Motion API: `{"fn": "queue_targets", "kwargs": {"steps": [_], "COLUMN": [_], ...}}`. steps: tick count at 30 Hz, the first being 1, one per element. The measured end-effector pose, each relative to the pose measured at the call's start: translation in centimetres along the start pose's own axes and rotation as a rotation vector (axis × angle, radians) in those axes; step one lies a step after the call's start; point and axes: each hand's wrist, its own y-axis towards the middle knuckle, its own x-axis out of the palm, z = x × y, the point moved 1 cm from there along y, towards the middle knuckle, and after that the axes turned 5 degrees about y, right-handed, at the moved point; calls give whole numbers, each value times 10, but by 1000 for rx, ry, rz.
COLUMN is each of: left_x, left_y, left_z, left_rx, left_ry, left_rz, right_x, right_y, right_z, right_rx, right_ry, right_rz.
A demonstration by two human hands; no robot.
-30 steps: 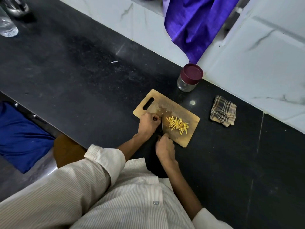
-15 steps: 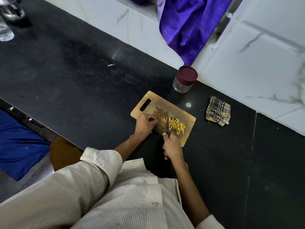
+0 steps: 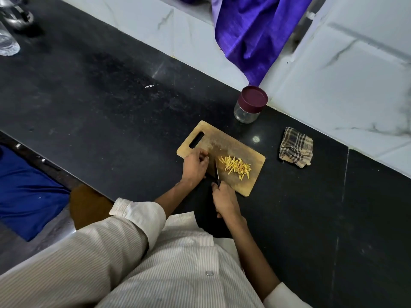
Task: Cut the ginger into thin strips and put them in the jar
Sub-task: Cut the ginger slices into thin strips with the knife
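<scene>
My right hand (image 3: 224, 200) is wrapped round the handle of a knife (image 3: 216, 172), fingers curled tight on it at the near edge of the wooden cutting board (image 3: 229, 143). The blade points away from me, across the board, and stands between my two hands.

My left hand (image 3: 194, 166) lies on the board's left part, just beside the blade, its fingers curled down and bunched. What they press on is hidden beneath them; I cannot tell whether a piece of ginger is under the fingertips.

The cut ginger strips (image 3: 236, 167), pale yellow, lie in a loose heap on the board just right of the blade, near the board's centre. The board's slot handle is at its far left corner, uncovered.

The jar (image 3: 250, 104), clear glass with a maroon lid screwed or set on top, stands upright on the black countertop (image 3: 111, 103) beyond the board's far edge, apart from it and close to the white marble wall.

A folded checked cloth (image 3: 295, 147) rests on the counter to the right of the board, not touching it. A purple cloth (image 3: 255, 32) hangs down the wall above the jar. My striped sleeve (image 3: 138, 215) is rolled at the left forearm.
</scene>
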Motion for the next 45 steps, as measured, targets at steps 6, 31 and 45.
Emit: {"fn": "queue_targets", "kwargs": {"steps": [6,31,45], "left_x": [0,-7,-10], "left_y": [-1,0,-3], "left_z": [0,1,29], "left_rx": [-6,-24,-139], "left_ry": [-10,-13,-194], "left_rz": [-8,-92,-300], "right_x": [-15,-23,-28], "right_y": [2,-15,-31], "right_z": [7,-1,8], "right_rx": [20,-54,-203], "right_ry": [23,-105,-165], "right_rz": [66,169,243]}}
